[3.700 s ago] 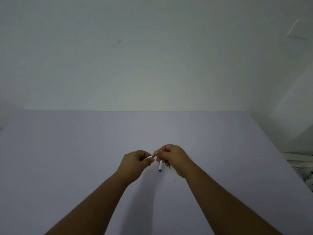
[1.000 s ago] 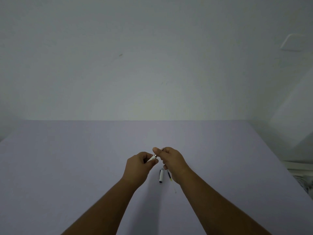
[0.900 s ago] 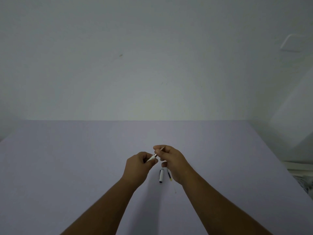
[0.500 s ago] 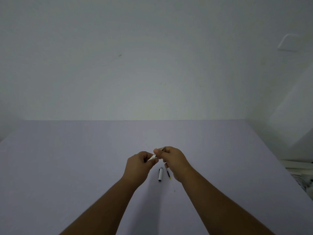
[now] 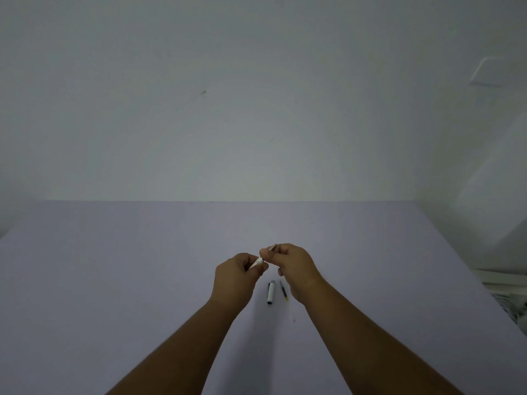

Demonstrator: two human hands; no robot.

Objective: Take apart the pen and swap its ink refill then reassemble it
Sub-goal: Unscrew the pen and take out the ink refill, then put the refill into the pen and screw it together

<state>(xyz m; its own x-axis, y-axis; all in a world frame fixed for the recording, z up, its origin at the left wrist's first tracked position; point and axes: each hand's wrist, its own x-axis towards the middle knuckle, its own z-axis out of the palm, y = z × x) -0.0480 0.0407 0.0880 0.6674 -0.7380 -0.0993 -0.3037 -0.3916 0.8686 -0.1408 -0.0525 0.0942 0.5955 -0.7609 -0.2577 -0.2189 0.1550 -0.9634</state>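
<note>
- The table (image 5: 114,280) is stretching pale and bare under both forearms, taking up most of the room below the wall.
- The left hand (image 5: 238,276) is curling around the pen barrel (image 5: 256,263) — thumb and fingers grasping it, the white end poking out toward the other hand.
- The right hand (image 5: 291,263) is pinching the metal tip piece (image 5: 273,247) between thumb and forefinger, right against the left hand's knuckles; its other fingers are folding loosely in.
- The pen cap (image 5: 270,293) is lying on the table just below the two hands, in the gap between the wrists.
- The thin refill (image 5: 284,291) is lying beside the cap, close by the right wrist, with a yellowish end pointing back toward the person.
- I am judging that the tip is being turned on or off the barrel; which way, I cannot tell.
- What could go wrong from here:
  - the tip piece is tiny and could be slipping out of the pinch — a twist with too little grip would be dropping it onto the table, where it could roll away.
  - the right wrist is hanging close over the refill, so a lowering forearm could be nudging it or the cap away.
  - threading at an angle could be jamming the tip crooked.
</note>
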